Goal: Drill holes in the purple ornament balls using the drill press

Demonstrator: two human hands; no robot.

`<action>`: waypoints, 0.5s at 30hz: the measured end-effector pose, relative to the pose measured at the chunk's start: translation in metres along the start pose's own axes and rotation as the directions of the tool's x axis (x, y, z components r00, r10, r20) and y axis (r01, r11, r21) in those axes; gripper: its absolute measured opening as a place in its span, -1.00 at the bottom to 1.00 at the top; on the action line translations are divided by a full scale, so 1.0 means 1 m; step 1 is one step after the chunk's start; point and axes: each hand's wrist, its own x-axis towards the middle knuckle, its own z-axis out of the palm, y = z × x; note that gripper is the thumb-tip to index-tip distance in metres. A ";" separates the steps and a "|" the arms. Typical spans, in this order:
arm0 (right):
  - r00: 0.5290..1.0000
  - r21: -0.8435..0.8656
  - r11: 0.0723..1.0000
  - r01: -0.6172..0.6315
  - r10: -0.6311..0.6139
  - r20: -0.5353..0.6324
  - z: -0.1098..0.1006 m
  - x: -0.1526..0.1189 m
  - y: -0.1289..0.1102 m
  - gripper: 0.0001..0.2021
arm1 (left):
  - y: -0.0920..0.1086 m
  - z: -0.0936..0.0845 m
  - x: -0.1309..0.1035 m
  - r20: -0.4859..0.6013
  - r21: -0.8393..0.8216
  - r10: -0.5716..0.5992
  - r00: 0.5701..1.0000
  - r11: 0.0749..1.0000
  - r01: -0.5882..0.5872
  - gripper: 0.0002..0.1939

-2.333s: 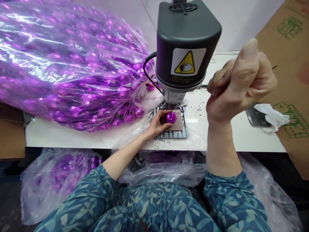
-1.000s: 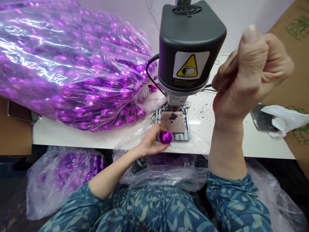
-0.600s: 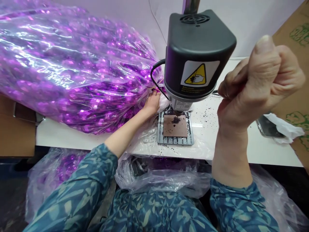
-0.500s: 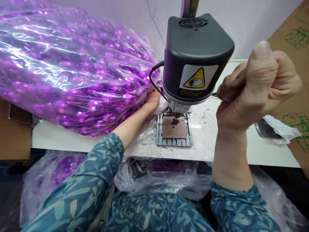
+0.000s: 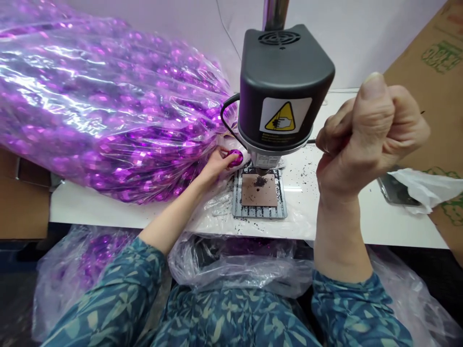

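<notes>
My left hand [image 5: 219,164] pinches a shiny purple faceted ball [image 5: 235,157] just left of the machine's lower end. Raised at the right, my right hand [image 5: 374,135] is closed around something I cannot make out; a thin dark rod runs from its fingers toward the machine. The black machine head [image 5: 285,67], with a yellow warning label, hangs on a metal post. Under it a brown square plate [image 5: 265,197] with a small hole and dark shavings lies on a grey slotted base [image 5: 237,212].
A large clear bag of purple shiny balls [image 5: 119,111] fills the left. A phone [image 5: 396,190] partly under white tissue [image 5: 421,188] lies at the right, beside a cardboard box [image 5: 434,91]. Clear plastic bags hang below the front edge of the white table [image 5: 398,231].
My left hand has come out from the bag's mouth toward me, now with a purple ball in its fingers. My right hand remains raised and closed; the view has shifted slightly.
</notes>
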 end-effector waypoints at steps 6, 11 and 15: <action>0.999 0.032 0.999 0.033 -0.032 -0.013 -0.001 0.001 0.007 -0.47 | 0.024 -0.010 -0.059 0.193 -0.278 -0.275 0.942 0.905 0.321 -0.71; 0.999 0.014 0.999 0.036 -0.036 0.000 -0.001 0.000 0.006 -0.49 | 0.010 0.013 -0.074 0.132 -0.290 -0.219 0.967 0.924 0.249 -0.54; 0.999 -0.036 0.999 0.038 -0.038 0.000 -0.002 -0.001 0.008 -0.47 | -0.013 0.030 -0.083 0.066 -0.137 -0.020 0.998 0.990 0.029 -0.37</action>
